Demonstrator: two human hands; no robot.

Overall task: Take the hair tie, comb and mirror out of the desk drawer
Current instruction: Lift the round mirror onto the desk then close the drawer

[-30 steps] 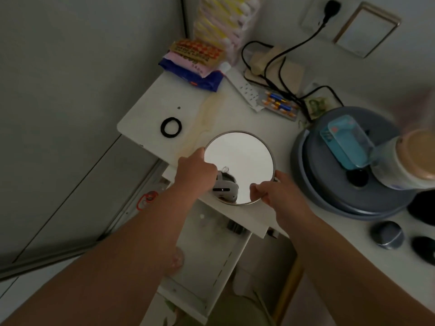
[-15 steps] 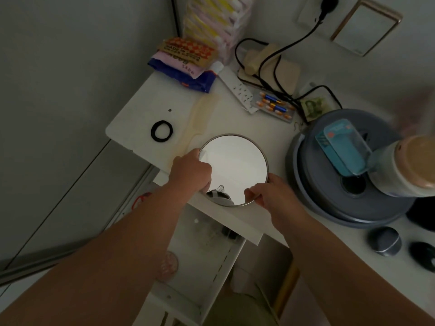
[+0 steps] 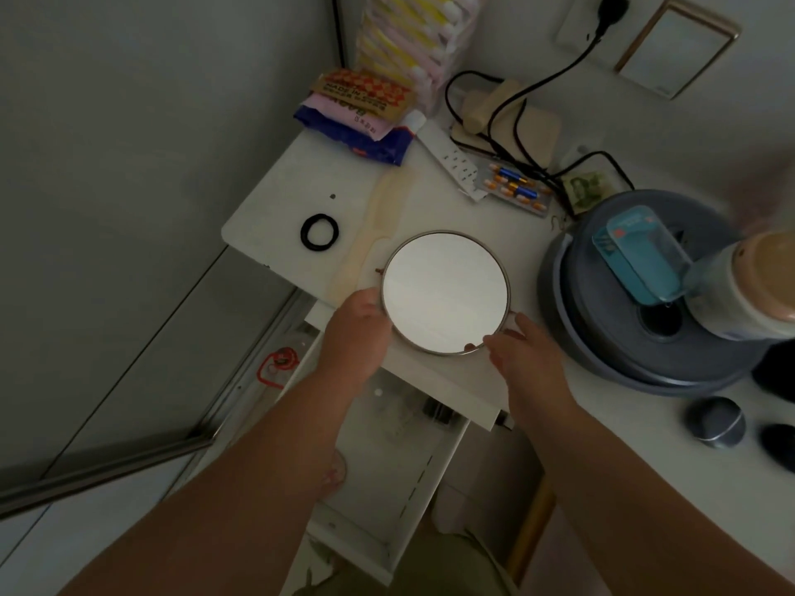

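**Round mirror laid on the desk, both hands at its rim**

Nearest the camera, the white desk drawer (image 3: pixel 389 488) stands pulled open beneath the front edge of the desk (image 3: pixel 636 458); a small dark item lies at its back, too dim to identify. Two bare forearms reach over the drawer.

The left hand (image 3: pixel 359 333) is curled against the lower-left rim of the round mirror (image 3: pixel 445 292), fingers closed on its metal edge. The right hand (image 3: pixel 522 359) sits at the lower-right rim with thumb and fingertips touching the frame; whether it grips or merely rests there cannot be told. The mirror lies face up on the desktop near the front edge, showing only a pale reflection.

Just left of the mirror a cream comb (image 3: pixel 374 234) lies at an angle, its near end by the left hand, its far end pointing toward the back of the desk. Beside the comb, near the left edge, rests the black hair tie (image 3: pixel 319 232), apart from both hands.

Right of the mirror stands a grey round appliance (image 3: pixel 611 333) carrying a teal clear-lidded box (image 3: pixel 636 253) and a pale jar (image 3: pixel 748 286). Farther back lie a blister pack of capsules (image 3: pixel 514 191), a white power strip (image 3: pixel 449 159), black cables (image 3: pixel 507 109) and stacked packets (image 3: pixel 365 114) at the far left corner.
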